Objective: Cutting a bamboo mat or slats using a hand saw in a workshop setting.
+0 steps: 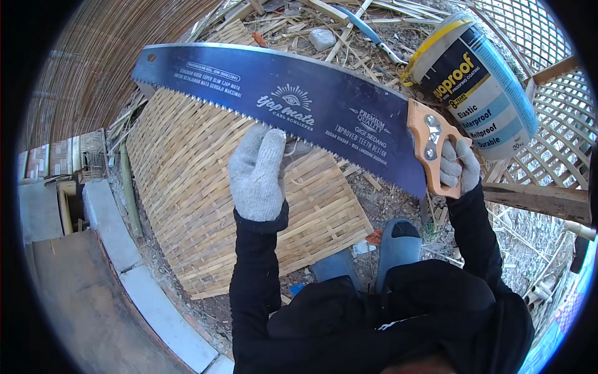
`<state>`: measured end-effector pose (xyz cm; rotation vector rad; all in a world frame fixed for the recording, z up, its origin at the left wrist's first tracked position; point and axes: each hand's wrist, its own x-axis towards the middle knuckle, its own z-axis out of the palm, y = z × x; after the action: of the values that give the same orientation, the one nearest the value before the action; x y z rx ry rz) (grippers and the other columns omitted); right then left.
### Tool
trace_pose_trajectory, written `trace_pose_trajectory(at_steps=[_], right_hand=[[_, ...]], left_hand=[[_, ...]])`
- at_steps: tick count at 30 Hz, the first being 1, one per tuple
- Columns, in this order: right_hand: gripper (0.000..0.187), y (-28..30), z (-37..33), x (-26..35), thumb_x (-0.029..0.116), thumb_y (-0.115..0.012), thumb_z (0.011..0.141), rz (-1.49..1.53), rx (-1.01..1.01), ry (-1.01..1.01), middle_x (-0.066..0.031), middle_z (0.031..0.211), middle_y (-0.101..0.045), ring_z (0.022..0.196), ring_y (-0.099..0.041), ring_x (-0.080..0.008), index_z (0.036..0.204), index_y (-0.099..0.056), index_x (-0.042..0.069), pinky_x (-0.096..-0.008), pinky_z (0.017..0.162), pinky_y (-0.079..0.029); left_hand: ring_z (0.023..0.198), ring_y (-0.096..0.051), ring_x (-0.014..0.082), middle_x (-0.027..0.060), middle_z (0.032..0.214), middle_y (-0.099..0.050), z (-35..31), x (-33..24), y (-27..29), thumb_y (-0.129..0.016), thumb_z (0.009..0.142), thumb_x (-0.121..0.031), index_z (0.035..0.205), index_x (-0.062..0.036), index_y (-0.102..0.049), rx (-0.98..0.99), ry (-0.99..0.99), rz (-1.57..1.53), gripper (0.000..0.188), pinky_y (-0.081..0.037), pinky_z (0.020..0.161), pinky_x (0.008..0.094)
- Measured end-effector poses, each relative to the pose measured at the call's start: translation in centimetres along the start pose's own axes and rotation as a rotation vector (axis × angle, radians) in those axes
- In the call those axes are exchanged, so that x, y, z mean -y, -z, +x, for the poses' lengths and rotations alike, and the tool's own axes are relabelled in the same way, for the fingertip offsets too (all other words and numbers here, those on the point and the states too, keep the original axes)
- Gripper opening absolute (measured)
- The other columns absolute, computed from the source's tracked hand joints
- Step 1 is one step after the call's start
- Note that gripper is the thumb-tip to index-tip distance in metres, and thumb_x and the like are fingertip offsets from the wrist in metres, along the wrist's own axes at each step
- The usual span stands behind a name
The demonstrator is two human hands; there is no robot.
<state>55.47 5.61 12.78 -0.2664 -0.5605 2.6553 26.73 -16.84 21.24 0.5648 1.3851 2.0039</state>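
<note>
A handsaw (293, 106) with a long dark blue blade is held up crosswise before me, its teeth facing down toward me. My right hand (460, 167), in a grey knit glove, is wrapped round its light wooden handle (430, 146) at the right. My left hand (258, 171), gloved alike, is just below the middle of the blade, its fingertips at the toothed edge. Its fingers are bent together. A thin pale strand shows beside them, but what they hold, if anything, cannot be made out. A woven bamboo panel (205, 206) lies on the ground beneath.
A large white and blue bucket (492, 93) with a yellow rim is tilted beside the lattice (548, 143) at right. A blue-handled tool (367, 28), a stone (322, 39) and bamboo scraps lie beyond the blade. Grey blocks (162, 311) edge the left side.
</note>
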Motion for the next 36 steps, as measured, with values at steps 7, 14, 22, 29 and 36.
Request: trace_pose_trajectory(at_steps=[7, 14, 22, 29, 36], right_hand=[[0.034, 1.0, -0.7, -0.3, 0.036, -0.052, 0.113, 0.005, -0.024, -0.029, 0.0021, 0.068, -0.046, 0.047, -0.039, -0.0048, 0.094, -0.049, 0.008, -0.0213, 0.040, -0.037], [0.033, 1.0, -0.8, -0.9, 0.035, -0.051, 0.114, 0.077, 0.005, -0.048, 0.0021, 0.071, -0.043, 0.049, -0.038, -0.0043, 0.098, -0.048, 0.006, -0.0209, 0.039, -0.033], [0.031, 2.2, -1.2, -1.1, 0.034, -0.053, 0.113, 0.090, 0.010, -0.083, 0.0007, 0.072, -0.045, 0.050, -0.040, -0.0034, 0.100, -0.049, 0.006, -0.0205, 0.038, -0.036], [0.032, 2.8, -1.6, -1.7, 0.031, -0.056, 0.111, 0.119, -0.145, -0.116, 0.0004, 0.071, -0.052, 0.044, -0.044, -0.0031, 0.114, -0.053, -0.001, -0.0193, 0.036, -0.038], [0.030, 2.0, -1.6, -3.2, 0.024, -0.060, 0.108, 0.116, -0.343, -0.076, -0.0029, 0.082, -0.056, 0.047, -0.047, -0.0017, 0.120, -0.054, -0.003, -0.0174, 0.040, -0.043]], left_hand=[[0.093, -0.077, 0.0256, 0.0188, 0.107, -0.075, -0.8, -1.0, -0.2, -0.058, 0.106, -0.003, 0.111, 0.0081, -0.065, 0.052, -0.094, 0.003, 0.014, -0.065, 0.084, 0.0371], [0.091, -0.078, 0.0270, 0.0180, 0.103, -0.075, -1.1, -1.1, -0.6, -0.060, 0.105, -0.003, 0.107, 0.0072, -0.065, 0.031, -0.047, 0.025, 0.012, -0.065, 0.084, 0.0381], [0.090, -0.076, 0.0229, 0.0162, 0.099, -0.075, -1.2, -0.9, -1.1, -0.062, 0.104, -0.003, 0.105, 0.0061, -0.065, -0.011, -0.030, 0.048, 0.009, -0.064, 0.083, 0.0363], [0.084, -0.077, 0.0237, 0.0169, 0.096, -0.075, -1.5, -1.2, -1.7, -0.063, 0.102, -0.002, 0.104, 0.0061, -0.065, 0.040, -0.071, 0.046, 0.008, -0.065, 0.078, 0.0375], [0.082, -0.077, 0.0241, 0.0189, 0.097, -0.075, -1.5, -1.3, -2.1, -0.063, 0.102, 0.000, 0.103, 0.0058, -0.064, 0.049, -0.082, 0.005, 0.006, -0.065, 0.076, 0.0373]])
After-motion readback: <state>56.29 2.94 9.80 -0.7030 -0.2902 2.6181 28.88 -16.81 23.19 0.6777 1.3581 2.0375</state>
